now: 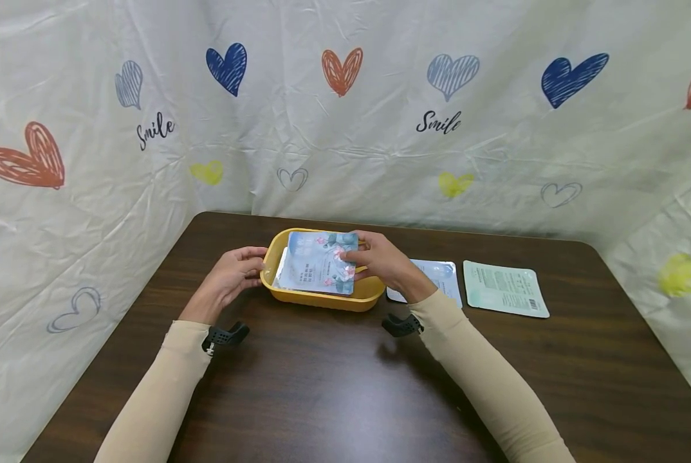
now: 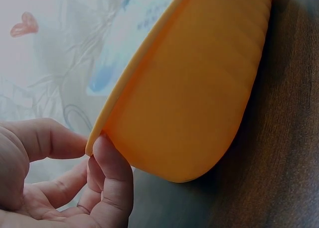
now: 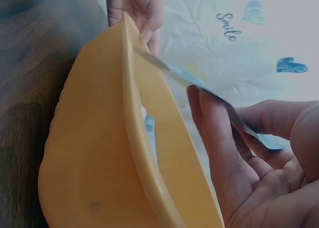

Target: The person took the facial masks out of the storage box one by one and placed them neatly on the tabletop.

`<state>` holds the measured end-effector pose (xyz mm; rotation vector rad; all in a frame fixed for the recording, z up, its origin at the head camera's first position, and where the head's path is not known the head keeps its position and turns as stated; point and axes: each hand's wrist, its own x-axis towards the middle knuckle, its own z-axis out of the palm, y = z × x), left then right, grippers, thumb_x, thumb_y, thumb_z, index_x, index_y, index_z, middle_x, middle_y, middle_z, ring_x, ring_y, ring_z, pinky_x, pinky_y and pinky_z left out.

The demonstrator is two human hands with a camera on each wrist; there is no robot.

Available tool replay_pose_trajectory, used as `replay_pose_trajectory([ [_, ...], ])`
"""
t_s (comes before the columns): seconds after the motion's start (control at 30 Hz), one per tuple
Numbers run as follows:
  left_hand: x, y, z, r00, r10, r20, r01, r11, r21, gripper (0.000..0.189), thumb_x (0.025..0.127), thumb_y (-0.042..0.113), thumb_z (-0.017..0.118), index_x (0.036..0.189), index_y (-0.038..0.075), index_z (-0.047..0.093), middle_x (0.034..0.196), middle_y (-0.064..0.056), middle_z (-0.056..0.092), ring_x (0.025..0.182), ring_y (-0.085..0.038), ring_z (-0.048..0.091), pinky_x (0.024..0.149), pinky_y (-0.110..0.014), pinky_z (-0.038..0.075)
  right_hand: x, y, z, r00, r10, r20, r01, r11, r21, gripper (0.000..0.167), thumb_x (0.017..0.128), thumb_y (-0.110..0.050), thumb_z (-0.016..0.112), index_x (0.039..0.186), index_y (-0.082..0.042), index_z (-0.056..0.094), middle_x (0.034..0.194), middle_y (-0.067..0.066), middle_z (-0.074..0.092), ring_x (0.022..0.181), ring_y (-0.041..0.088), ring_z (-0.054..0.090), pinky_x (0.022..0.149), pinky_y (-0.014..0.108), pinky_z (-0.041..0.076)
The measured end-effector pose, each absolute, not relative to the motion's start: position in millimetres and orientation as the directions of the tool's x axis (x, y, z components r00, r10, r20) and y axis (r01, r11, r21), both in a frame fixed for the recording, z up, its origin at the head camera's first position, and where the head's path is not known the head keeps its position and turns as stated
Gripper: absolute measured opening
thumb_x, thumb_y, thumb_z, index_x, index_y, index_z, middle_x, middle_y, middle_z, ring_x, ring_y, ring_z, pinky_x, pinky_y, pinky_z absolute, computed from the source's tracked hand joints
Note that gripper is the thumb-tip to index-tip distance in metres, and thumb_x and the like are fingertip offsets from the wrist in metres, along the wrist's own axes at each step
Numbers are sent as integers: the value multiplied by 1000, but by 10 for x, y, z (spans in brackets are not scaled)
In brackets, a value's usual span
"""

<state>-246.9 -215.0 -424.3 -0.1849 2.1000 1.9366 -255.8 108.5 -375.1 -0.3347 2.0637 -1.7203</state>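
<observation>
A yellow oval plastic basket sits on the table. My left hand pinches its left rim between thumb and fingers, seen closely in the left wrist view on the basket wall. My right hand holds a blue sachet with pink flowers by its right edge, thumb on top and fingers beneath. In the right wrist view the sachet slants over the basket, its far end at the rim. Beneath it in the basket lies another pale packet, mostly hidden.
To the right of the basket lies a light blue sachet, partly covered by my right hand and wrist. Farther right is a pale green sachet with printed text. A white curtain with hearts hangs behind the dark wooden table.
</observation>
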Motion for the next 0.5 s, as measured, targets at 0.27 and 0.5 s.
replay_pose_trajectory([
  [0.27,-2477,-2150,-4242,-948,90,-306,-299,84,951,48,99,9,58,146,5,49,139,-18,51,108,-30,57,79,-26,58,-2503,1315,-3676,-876,-450,-173,96,189,-977,39,99,-12,65,136,-7,57,111,16,64,87,26,71,73,39,62],
  [0.5,-2483,-2132,-4237,-947,84,-311,-305,80,949,48,101,11,58,147,5,49,140,-19,50,107,-29,57,79,-25,57,-2411,1524,-3569,-862,-479,-167,81,195,-978,39,100,-11,62,137,-3,53,106,13,66,86,24,69,72,37,61],
])
